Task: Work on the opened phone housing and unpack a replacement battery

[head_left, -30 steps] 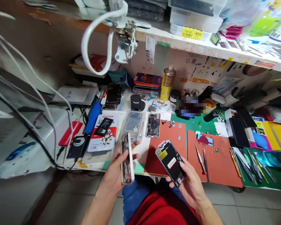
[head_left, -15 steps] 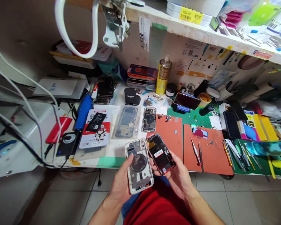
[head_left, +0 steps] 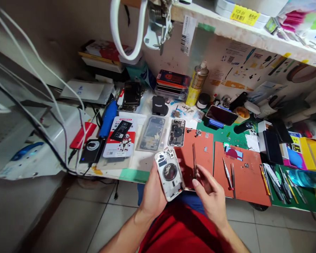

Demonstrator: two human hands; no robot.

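My left hand [head_left: 153,194] is closed around the edge of a white phone back housing [head_left: 170,173], its inner side with a dark round coil facing up. My right hand [head_left: 211,194] pinches a phone screen [head_left: 194,160] by its lower end; it is turned edge-on, so only a thin dark side shows. The two parts are apart, side by side above the front edge of the bench. Behind them lies an opened phone [head_left: 176,133] with its inner parts exposed. A clear tray with a phone frame [head_left: 153,133] rests left of it.
Orange mats [head_left: 243,179] carry tweezers [head_left: 233,180], a screwdriver [head_left: 227,172] and small parts. At left lie a battery [head_left: 122,130] on a card box and a red-handled tool [head_left: 83,135]. A phone [head_left: 221,115] leans on a blue stand. A shelf [head_left: 226,33] overhangs the back.
My right hand has turned the screen from lying face-on to edge-on. My left hand has raised and tilted the housing. The camera view has swung left.
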